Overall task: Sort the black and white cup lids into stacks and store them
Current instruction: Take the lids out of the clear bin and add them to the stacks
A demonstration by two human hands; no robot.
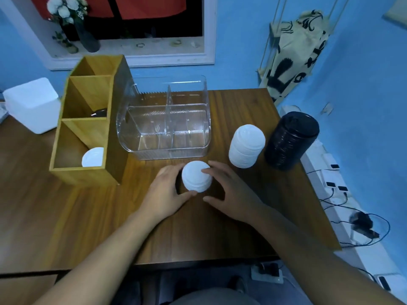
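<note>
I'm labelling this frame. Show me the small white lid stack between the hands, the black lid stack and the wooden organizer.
small white lid stack [195, 173]: head view, its top lid.
black lid stack [289, 144]: head view, its ribbed side.
wooden organizer [117, 137]: head view, its right outer wall.

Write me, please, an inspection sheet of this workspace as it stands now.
Surface: wooden table, bare near the front edge.
Job's things: small white lid stack between the hands; taller white lid stack and black lid stack standing side by side on the right; a white lid in the nearest compartment of the wooden organiser, something dark in its middle one; clear bin holds no lids.
Clutter: white box, far left.
Hands: left hand and right hand both curl their fingers round the small white lid stack.
Cables: cables and power strip on the floor, off the table.
Surroundings: blue wall, window, vase of flowers, hanging tote bag.
</note>
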